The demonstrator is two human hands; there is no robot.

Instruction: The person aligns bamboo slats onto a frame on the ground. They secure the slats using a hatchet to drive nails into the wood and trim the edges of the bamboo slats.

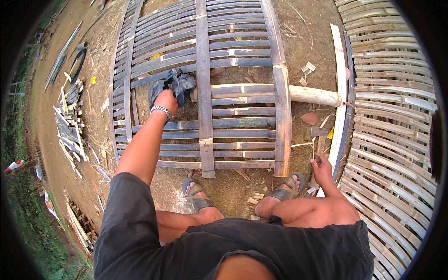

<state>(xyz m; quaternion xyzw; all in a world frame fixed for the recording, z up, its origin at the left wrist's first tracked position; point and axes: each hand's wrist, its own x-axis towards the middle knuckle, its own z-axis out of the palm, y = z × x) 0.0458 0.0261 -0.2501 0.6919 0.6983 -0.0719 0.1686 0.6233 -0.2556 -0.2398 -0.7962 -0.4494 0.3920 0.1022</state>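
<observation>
Black plastic bag [171, 84] being clutched by left hand [166, 101] over bamboo lattice panel [205, 93], right hand [322, 169] closing on small tool handle [318, 161] beside sandal [287, 186].

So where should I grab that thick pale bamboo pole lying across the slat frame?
Take the bamboo pole at its free right end, coming from the right over bare ground. That end juts past the frame, while the rest probably sits tucked among slats beside the left hand.

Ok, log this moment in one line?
left hand: grips crumpled black plastic bag on slatted bamboo panel | right hand: holds wooden-handled tool, partly hidden
</observation>
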